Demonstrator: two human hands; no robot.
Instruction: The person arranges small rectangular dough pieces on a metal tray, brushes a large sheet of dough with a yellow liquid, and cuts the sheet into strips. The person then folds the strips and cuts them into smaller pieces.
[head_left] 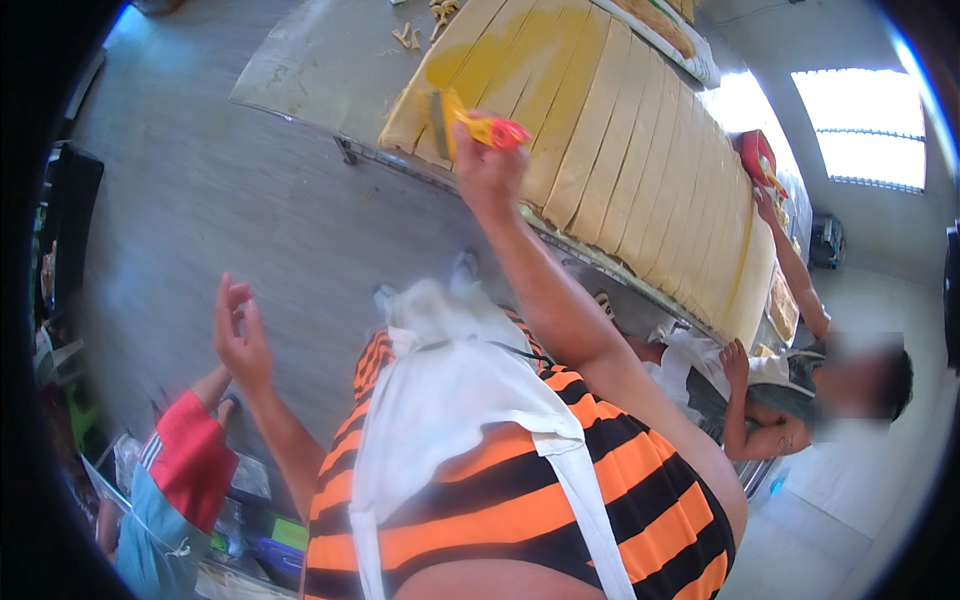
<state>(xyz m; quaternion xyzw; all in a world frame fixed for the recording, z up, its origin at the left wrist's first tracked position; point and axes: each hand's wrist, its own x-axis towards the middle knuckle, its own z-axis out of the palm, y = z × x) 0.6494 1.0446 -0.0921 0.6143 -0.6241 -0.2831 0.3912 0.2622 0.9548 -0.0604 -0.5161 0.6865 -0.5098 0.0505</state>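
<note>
My right hand (490,172) is closed around a wide brush (455,112) with a yellow handle and a red end. It holds the brush at the near left edge of a large slab of pale dough (625,140) cut into long strips. A wet yellow coating (500,60) covers part of the strips at the left; those farther right look dry. My left hand (243,335) hangs over the floor, away from the table, fingers apart and holding nothing.
The dough lies on a metal table (310,75), with dough scraps (405,38) at its far left. A co-worker (785,395) at the right end reaches towards a red container (757,157). Another person in red and blue (190,470) stands at lower left.
</note>
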